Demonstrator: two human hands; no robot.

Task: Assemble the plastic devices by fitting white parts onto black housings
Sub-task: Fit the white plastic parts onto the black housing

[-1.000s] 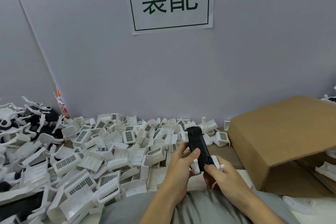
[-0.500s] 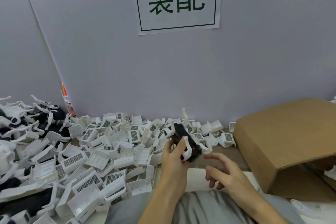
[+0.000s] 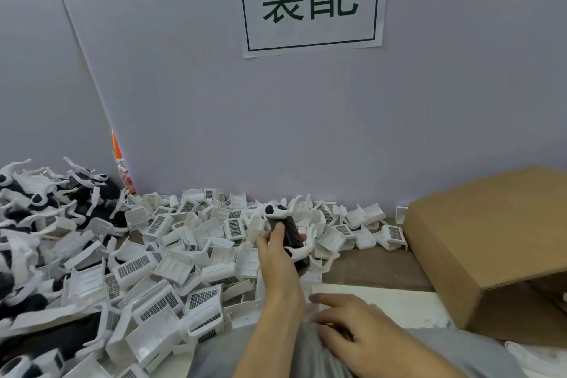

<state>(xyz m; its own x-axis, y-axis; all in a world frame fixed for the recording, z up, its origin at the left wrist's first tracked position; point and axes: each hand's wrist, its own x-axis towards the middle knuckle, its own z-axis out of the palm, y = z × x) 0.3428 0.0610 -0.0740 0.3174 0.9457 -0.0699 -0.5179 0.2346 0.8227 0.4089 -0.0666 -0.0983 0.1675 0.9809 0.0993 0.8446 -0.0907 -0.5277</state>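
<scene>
The left hand point(image 3: 277, 258) has its grip wrapped around a black housing point(image 3: 291, 236) with white parts point(image 3: 299, 252) on it, held up over the pile of white grille parts point(image 3: 171, 258) on the desk point(image 3: 374, 267). The right hand point(image 3: 359, 337) lies at 5 o'clock from it, fingers spread and loose, holding nothing. A cardboard box point(image 3: 487, 242) sits at 3 o'clock. Finished black-and-white devices point(image 3: 46, 193) are heaped at 9 o'clock.
</scene>
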